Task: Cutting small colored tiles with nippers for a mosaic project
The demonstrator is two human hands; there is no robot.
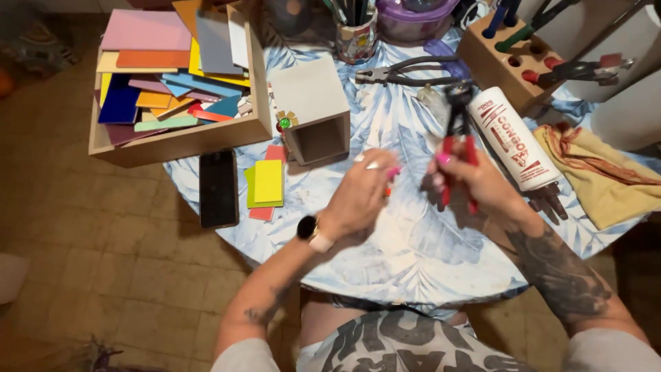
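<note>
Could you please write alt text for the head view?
A person's right hand grips red-handled pliers over a leaf-print table; the left hand pinches something small beside it. A box of coloured tiles, phone and white tube lie around.

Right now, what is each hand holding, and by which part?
The right hand grips red-handled pliers by the handles, jaws pointing away. The left hand pinches something small and orange at its fingertips; what it is cannot be told.

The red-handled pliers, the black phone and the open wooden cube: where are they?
red-handled pliers (457,131), head view, on the dark head above the right hand.
black phone (218,188), head view, screen middle.
open wooden cube (310,93), head view, top face.
</note>
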